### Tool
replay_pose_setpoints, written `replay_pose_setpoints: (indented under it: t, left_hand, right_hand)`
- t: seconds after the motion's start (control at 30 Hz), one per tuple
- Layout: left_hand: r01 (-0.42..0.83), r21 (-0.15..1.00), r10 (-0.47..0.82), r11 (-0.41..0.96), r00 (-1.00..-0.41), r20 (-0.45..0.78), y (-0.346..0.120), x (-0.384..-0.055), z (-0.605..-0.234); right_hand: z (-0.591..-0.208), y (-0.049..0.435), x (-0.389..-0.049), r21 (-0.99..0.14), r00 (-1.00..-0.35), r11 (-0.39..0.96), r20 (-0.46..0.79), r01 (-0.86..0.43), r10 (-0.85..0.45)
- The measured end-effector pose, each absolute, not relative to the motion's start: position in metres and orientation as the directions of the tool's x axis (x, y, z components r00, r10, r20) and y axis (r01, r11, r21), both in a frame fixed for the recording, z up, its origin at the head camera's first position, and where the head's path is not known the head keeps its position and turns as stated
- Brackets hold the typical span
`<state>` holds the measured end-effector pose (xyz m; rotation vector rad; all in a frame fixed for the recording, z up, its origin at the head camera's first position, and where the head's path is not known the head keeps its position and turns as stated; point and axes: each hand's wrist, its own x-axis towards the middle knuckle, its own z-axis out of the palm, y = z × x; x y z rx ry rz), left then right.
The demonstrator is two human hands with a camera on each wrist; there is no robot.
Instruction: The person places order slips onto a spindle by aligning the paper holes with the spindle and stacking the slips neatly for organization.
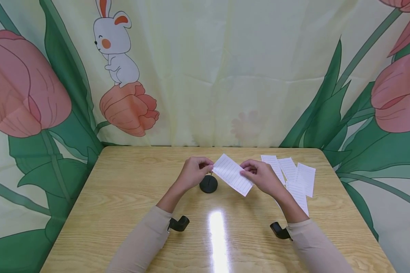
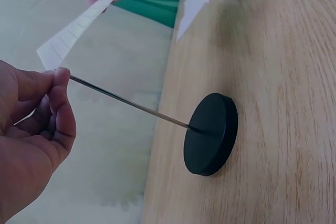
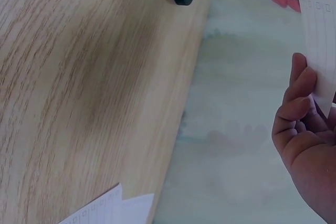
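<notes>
Both hands hold a lined white paper slip (image 1: 233, 175) in the air, tilted, over the table's far half. My left hand (image 1: 195, 172) pinches with thumb and fingertips at its left corner, right at the top of a thin metal rod (image 2: 128, 101). That rod rises from a round black base (image 1: 208, 184) below the left hand; its tip is hidden at the fingertips. On the right, my right hand (image 1: 262, 175) grips the slip's edge between thumb and fingers. The right wrist view shows the slip's printed lines and small boxes, with its corner meeting the rod's end.
Several more paper slips (image 1: 306, 178) lie overlapping on the wooden table (image 1: 130, 197), right of the right hand. A curtain (image 1: 198, 76) printed with tulips and a rabbit hangs behind the table's far edge. Black wrist mounts (image 1: 179, 223) stick out from both sleeves.
</notes>
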<state>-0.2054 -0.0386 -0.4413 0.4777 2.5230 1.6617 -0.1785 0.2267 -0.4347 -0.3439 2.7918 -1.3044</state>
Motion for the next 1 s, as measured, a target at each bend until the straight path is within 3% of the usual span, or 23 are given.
replay_pose_setpoints:
  t: [0.6,1.0]
  left_hand:
    - [0.142,0.935,0.32,0.325,-0.947,0.033,-0.041,-0.211,-0.448]
    - [0.119,0.917,0.317,0.382,-0.948,-0.009,-0.042,-0.215,-0.461]
  right_hand:
    - [-0.439,0.224,-0.176,-0.765,-0.974,0.618,0.056,-0.182,-0.217]
    - [-0.454,0.22,-0.174,-0.756,-0.977,0.637,0.018,-0.151,-0.211]
